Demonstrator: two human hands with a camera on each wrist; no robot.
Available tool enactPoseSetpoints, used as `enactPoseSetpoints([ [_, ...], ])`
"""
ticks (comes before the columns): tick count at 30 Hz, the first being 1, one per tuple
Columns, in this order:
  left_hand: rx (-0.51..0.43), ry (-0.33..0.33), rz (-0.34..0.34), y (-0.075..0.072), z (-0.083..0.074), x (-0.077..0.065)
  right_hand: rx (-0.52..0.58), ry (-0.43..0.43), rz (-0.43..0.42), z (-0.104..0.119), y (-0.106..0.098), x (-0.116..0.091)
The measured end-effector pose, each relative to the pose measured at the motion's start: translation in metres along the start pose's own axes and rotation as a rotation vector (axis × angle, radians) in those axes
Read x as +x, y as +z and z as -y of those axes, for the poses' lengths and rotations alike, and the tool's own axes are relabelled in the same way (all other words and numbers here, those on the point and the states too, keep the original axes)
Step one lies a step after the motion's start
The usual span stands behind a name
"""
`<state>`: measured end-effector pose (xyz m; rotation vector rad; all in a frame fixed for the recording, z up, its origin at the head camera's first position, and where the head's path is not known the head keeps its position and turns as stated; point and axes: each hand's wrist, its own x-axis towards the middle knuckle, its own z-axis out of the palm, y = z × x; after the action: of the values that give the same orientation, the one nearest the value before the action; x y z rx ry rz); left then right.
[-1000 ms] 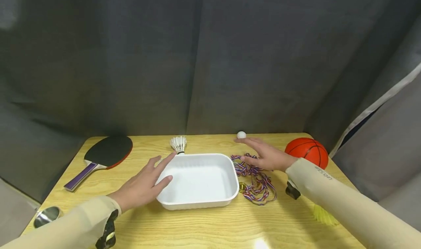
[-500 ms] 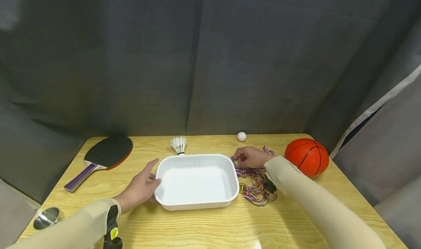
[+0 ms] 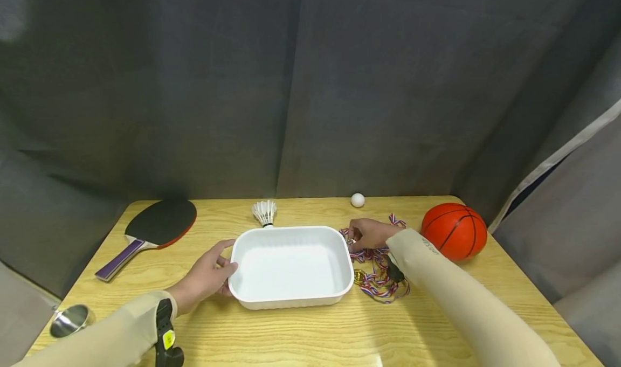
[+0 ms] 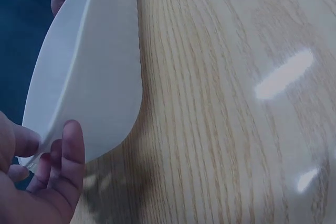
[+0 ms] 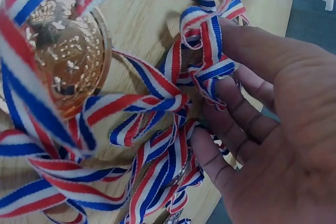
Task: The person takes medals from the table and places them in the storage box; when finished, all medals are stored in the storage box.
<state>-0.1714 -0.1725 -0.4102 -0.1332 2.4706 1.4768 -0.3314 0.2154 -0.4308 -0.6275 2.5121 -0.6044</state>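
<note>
My left hand (image 3: 206, 272) holds the left end of a white plastic tray (image 3: 291, 297), thumb over the rim and fingers against the outer wall, as the left wrist view shows. Nothing lies in the tray. Just right of it, my right hand (image 3: 371, 234) pinches a medal by its red, white and blue ribbon (image 5: 210, 40) between thumb and fingers. A silvery disc edge peeks out by the fingertips in the head view. More tangled ribbons (image 3: 380, 289) lie under the wrist, with a gold medal (image 3: 359, 276) beside the tray and a bronze-coloured medal (image 5: 68, 51) close to the right wrist camera.
A black-faced table tennis bat (image 3: 162, 224) lies at the left, with a metal cup (image 3: 71, 320) near the left edge. A shuttlecock (image 3: 264, 212) stands behind the tray. A white ball (image 3: 357, 200) and a red basketball (image 3: 453, 231) sit toward the back right.
My left hand has lowered from above the tray onto its left rim. My right hand has come down onto the medals, its fingers closing on a ribbon. The tray has barely shifted.
</note>
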Motion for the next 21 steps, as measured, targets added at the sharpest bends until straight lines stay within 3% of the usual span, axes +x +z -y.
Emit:
enactPoseSetpoints([
  [11,-0.055,-0.029,0.011,0.001,-0.001,-0.002,0.107,-0.033,-0.063,-0.008,-0.003,-0.007],
  [21,-0.063,-0.026,0.008,0.0,-0.001,-0.002,0.279,0.022,-0.079,-0.01,-0.017,-0.011],
])
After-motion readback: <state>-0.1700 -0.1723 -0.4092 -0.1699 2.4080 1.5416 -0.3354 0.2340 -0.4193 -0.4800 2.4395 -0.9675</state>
